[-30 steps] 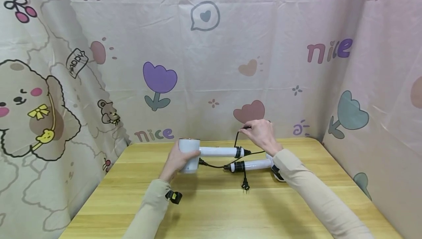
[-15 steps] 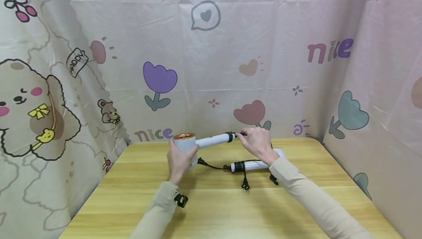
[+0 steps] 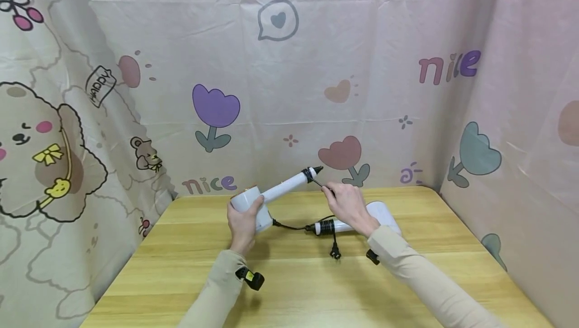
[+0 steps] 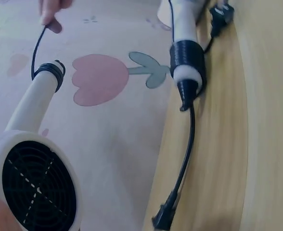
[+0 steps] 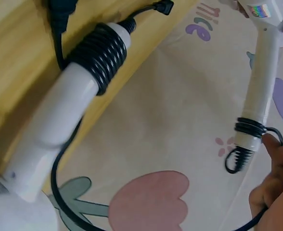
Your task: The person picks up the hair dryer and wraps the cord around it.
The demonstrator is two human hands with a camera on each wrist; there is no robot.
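Observation:
My left hand (image 3: 243, 220) grips the barrel of a white hair dryer (image 3: 285, 187), lifted off the table with its handle slanting up to the right. In the left wrist view the dryer's round black grille (image 4: 39, 185) faces the camera. A few turns of black cord (image 5: 250, 127) lie round the handle's end. My right hand (image 3: 347, 202) pinches this cord just right of the handle and holds it taut. A second white hair dryer (image 5: 59, 106) lies on the table under my right forearm, its handle wrapped in black cord (image 5: 99, 57).
The wooden table (image 3: 298, 288) bears the second dryer. One black plug (image 3: 335, 251) lies in front of that dryer's handle; another plug (image 4: 164, 216) lies at the end of a cord stretching left. A patterned curtain (image 3: 280, 92) hangs close behind the table.
The held dryer's handle has swung from level to slanting upward, and its barrel has tilted. My right hand has come down slightly, drawing the cord round the handle's end.

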